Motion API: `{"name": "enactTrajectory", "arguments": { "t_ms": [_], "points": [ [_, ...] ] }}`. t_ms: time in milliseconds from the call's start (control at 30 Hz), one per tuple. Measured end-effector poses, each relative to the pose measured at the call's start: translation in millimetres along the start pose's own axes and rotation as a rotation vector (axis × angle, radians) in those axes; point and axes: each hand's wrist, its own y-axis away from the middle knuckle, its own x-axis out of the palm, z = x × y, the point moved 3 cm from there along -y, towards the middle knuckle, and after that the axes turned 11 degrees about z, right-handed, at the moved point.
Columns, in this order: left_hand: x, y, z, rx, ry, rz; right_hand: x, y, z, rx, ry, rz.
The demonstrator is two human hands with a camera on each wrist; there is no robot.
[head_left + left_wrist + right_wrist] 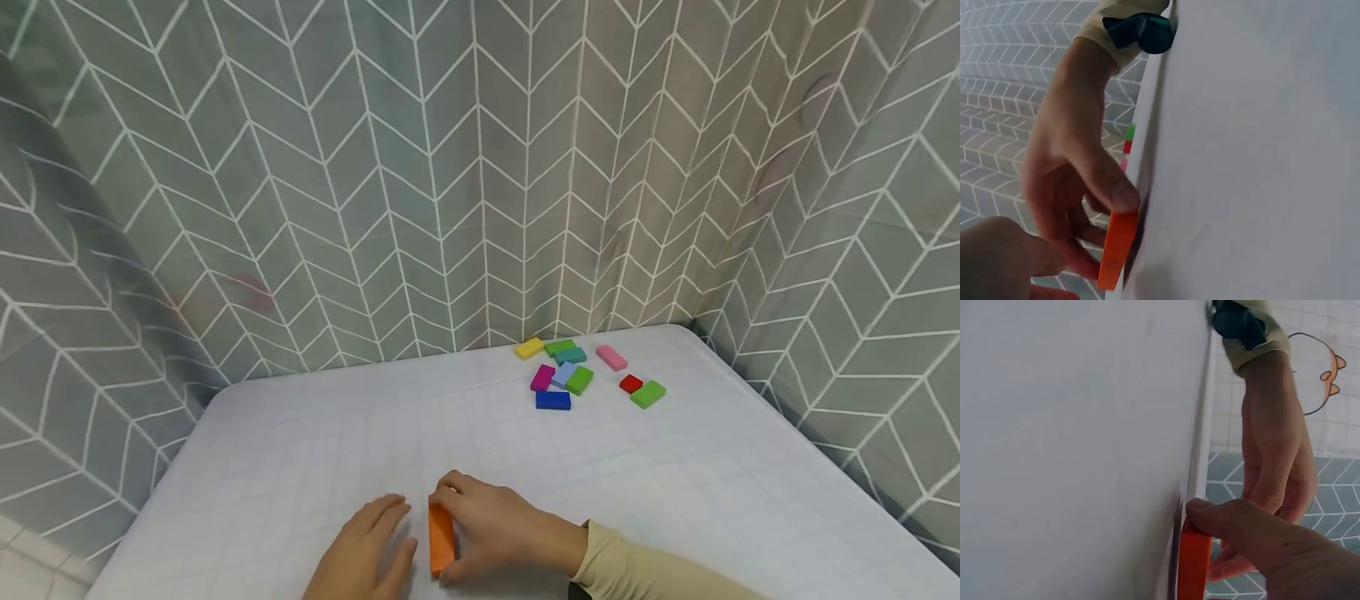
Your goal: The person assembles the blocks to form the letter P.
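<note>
An orange block (441, 540) lies near the front of the white table, its long side pointing away from me. My right hand (487, 525) grips it by its two ends, thumb at the near end and fingers at the far one. The thumb on the orange block (1194, 562) also shows in the right wrist view. To the block's left, my left hand (363, 550) hovers with loosely bent fingers, a small gap between it and the block. In the left wrist view the orange block (1117, 250) is at the right hand's fingertips.
Several small blocks lie at the table's back right, among them a dark blue block (552, 401), a yellow block (529, 348), a pink block (611, 357) and a red block (631, 383). A grey patterned curtain (450, 167) hangs behind the white table (315, 433) and along its sides.
</note>
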Motion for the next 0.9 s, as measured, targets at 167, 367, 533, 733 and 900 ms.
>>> {"name": "enactTrajectory", "arguments": {
  "t_ms": [167,367,533,733,900],
  "points": [
    [8.9,0.4,-8.5,0.128,-0.010,-0.070,6.1,2.9,2.9,-0.050,0.040,-0.042],
    [23.1,2.0,-10.0,0.181,-0.007,0.009,-19.9,11.3,-18.2,0.030,-0.017,-0.064],
    [30.7,3.6,-8.1,0.369,-0.067,-0.089,-53.7,21.7,-70.4,0.263,0.018,-0.250],
    [33.6,4.5,-7.4,0.395,-0.074,-0.131,-63.4,36.8,-132.1,0.610,0.124,-0.378],
    [35.2,3.9,-8.5,0.414,-0.102,-0.168,-59.9,43.6,-154.2,0.655,0.120,-0.374]
  ]
}}
